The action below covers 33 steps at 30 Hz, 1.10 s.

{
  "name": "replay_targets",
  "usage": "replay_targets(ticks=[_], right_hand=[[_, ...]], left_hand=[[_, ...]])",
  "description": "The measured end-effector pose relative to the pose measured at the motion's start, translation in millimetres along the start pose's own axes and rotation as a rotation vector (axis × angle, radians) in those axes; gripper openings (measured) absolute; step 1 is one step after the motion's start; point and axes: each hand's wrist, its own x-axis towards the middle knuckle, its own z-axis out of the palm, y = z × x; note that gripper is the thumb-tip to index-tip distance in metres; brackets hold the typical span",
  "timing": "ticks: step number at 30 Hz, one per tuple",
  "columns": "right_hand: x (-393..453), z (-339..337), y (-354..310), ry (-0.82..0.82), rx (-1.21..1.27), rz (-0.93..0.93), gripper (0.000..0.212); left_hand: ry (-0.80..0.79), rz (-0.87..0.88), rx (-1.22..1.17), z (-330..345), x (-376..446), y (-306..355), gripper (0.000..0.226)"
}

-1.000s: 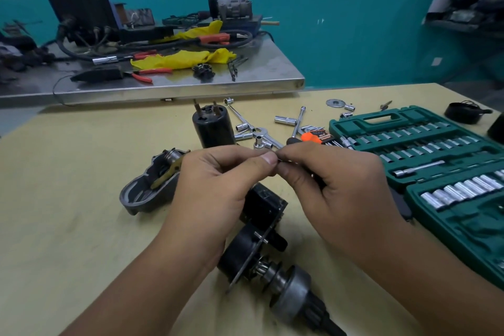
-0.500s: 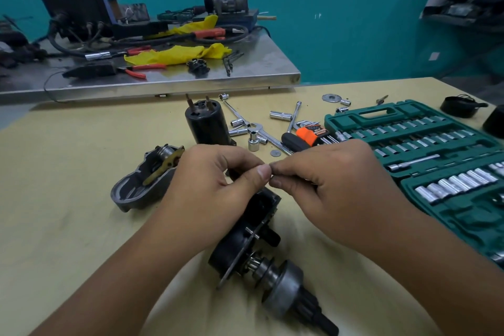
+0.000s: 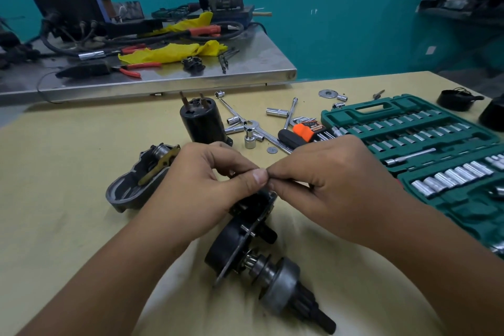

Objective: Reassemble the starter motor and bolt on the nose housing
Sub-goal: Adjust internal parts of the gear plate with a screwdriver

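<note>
Head view: your left hand [image 3: 201, 191] and right hand [image 3: 327, 188] meet fingertip to fingertip above the motor body w/ drive gear [image 3: 261, 256], both pinching some small part, too tiny to ID. Looks like you're prepping a small fitting, so reassembly is at an early step. Nose housing [image 3: 136, 185] lies open on the table [image 3: 54, 199] just left, unbolted; black solenoid can [image 3: 203, 124] stands behind. Next probably needs that part seated, then housing slid over the gear, bolts from near the socket set [image 3: 436, 144].
</note>
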Motion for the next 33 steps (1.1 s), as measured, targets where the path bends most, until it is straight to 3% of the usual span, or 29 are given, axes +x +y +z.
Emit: replay_targets(ticks=[4,9,11,13,14,17,19,24,28,33], right_hand=[[2,-1,1,0.045,-0.024,0.009,0.016],[3,-3,3,0.077,0.013,0.022,0.015],[3,-3,6,0.077,0.011,0.042,0.016],[3,-4,10,0.084,0.011,0.086,0.016],[3,-4,12,0.088,0.015,0.111,0.015],[2,-5,13,0.103,0.033,0.171,0.013],[3,-4,13,0.107,0.04,0.192,0.012],[3,0,11,0.087,0.072,0.215,0.011],[2,4,12,0.1,0.135,0.251,0.009],[1,5,13,0.103,0.207,0.299,0.009]], left_hand=[[0.072,-0.016,0.005,1,-1,-2,0.017],[0.18,0.034,0.192,5,-3,6,0.007],[0.106,-0.039,0.341,0,-6,14,0.041],[-0.118,-0.157,0.585,-5,-12,26,0.08],[-0.209,-0.198,0.726,-4,-17,30,0.088],[-0.254,-0.197,1.043,15,-27,36,0.078],[-0.207,-0.219,1.082,25,-25,35,0.066],[-0.309,-0.349,0.883,12,-4,25,0.069],[-0.263,-0.335,0.586,-1,-1,13,0.063],[-0.132,-0.389,-0.051,-14,-6,-13,0.051]])
